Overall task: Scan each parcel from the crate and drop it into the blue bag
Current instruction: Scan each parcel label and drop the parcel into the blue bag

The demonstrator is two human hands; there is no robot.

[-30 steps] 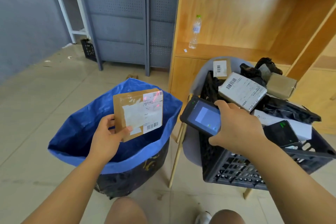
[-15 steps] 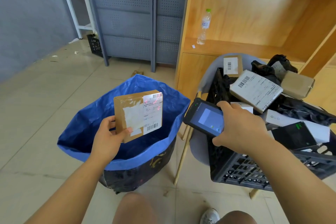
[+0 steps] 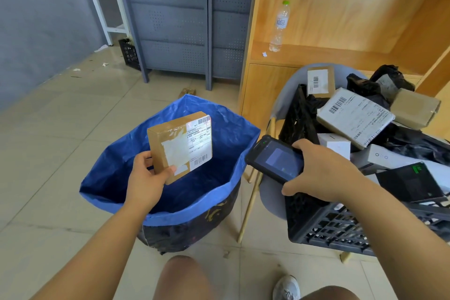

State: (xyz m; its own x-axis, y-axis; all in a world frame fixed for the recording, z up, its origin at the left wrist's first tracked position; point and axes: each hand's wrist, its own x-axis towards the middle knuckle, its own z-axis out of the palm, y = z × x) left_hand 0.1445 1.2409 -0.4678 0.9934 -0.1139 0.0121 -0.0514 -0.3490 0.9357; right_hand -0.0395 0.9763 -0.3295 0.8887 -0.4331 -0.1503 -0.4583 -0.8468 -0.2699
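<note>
My left hand [image 3: 146, 182] grips a flat brown cardboard parcel [image 3: 170, 139] by its lower left corner, holding it upright over the open blue bag [image 3: 117, 168] with its white barcode label facing me. My right hand [image 3: 326, 173] holds a black handheld scanner [image 3: 275, 161] whose lit screen faces up, its front end aimed left toward the parcel. To the right, the black plastic crate [image 3: 323, 226] sits on a grey chair and is piled with several parcels, including a large white labelled one [image 3: 355, 117].
A wooden shelf unit [image 3: 341, 19] with a water bottle [image 3: 280, 27] stands behind the crate. Grey perforated metal panels [image 3: 185, 19] and a small black crate [image 3: 129, 52] are at the back left. Tiled floor surrounds the bag; my knees and one shoe [image 3: 287, 287] show at the bottom.
The view has shifted a little, so bag and crate sit further right in frame. Parcel and scanner keep nearly the same pose relative to each other; both grips are unchanged.
</note>
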